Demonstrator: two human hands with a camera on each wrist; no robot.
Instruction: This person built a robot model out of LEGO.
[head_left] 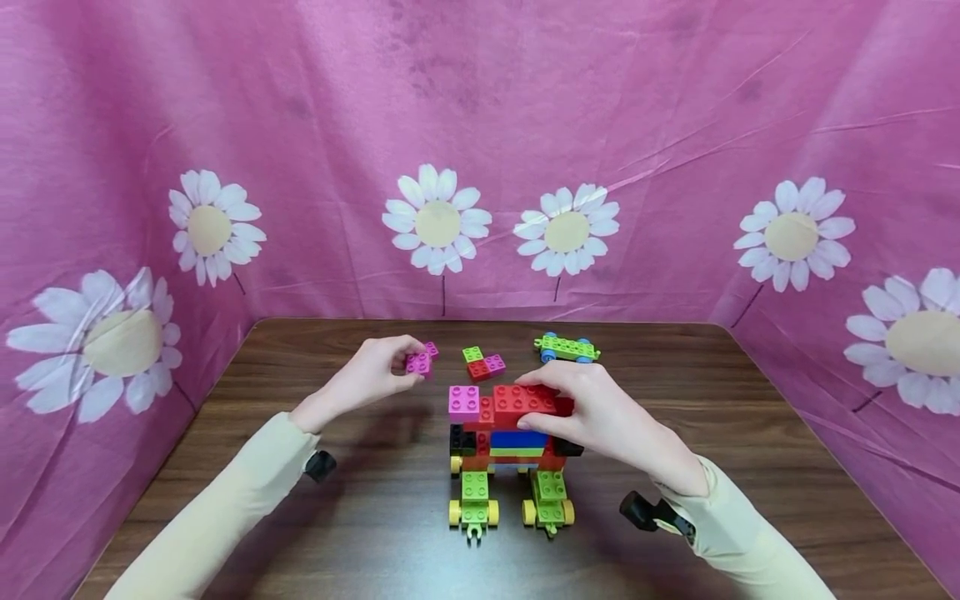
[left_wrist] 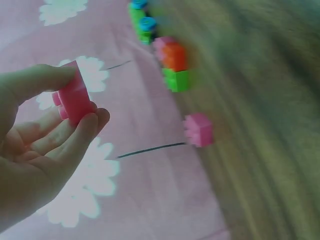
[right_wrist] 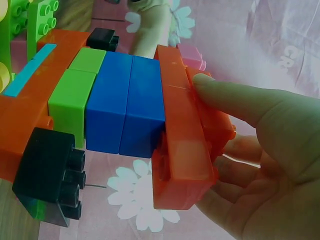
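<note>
My left hand (head_left: pixel 380 367) pinches a pink toy brick (left_wrist: pixel 76 96) between thumb and fingers, above the table's left half. In front of me stands a toy-brick model (head_left: pixel 517 446) with red, blue, green and black bricks on yellow-wheeled green bases (head_left: pixel 475 492). A pink brick (head_left: pixel 463 402) sits on its top left corner. My right hand (head_left: pixel 592 404) grips the red brick (head_left: pixel 517 400) along the model's top, thumb on the near side. In the right wrist view the thumb presses that red brick (right_wrist: pixel 212 112) while the other fingers are partly hidden behind it.
Beyond the left hand lies another pink brick (left_wrist: pixel 199 130). Several loose bricks, green, red (head_left: pixel 478 370) and pink, sit together behind the model. A green wheeled base (head_left: pixel 567 347) with blue wheels stands at the back. Pink flowered cloth (head_left: pixel 495 108) hangs around the wooden table (head_left: pixel 315 533).
</note>
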